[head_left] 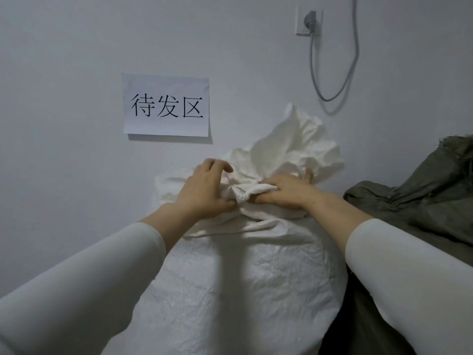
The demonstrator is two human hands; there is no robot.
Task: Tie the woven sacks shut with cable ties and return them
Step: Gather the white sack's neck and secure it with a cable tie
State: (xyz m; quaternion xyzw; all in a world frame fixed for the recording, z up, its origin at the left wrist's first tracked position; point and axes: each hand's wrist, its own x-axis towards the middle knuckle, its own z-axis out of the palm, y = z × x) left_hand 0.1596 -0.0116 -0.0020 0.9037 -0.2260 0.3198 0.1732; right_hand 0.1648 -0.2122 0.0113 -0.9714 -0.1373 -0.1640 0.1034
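At frame centre, the left hand point(204, 190) and right hand point(284, 194) both clutch the bunched neck of the white woven sack point(243, 278). A green sack point(422, 201) slumps at the right edge.

Paper sign point(166, 106) (on the wall) reads 待发区

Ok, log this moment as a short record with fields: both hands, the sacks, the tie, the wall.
left hand: grips the gathered neck of the white sack from the left
right hand: grips the same neck from the right
sack mouth: bunched, ruffled top standing above the hands
cable tie: none visible
green sack: beside the white one, on its right
wall: paper sign reading 待发区; plug in socket, grey cable hanging
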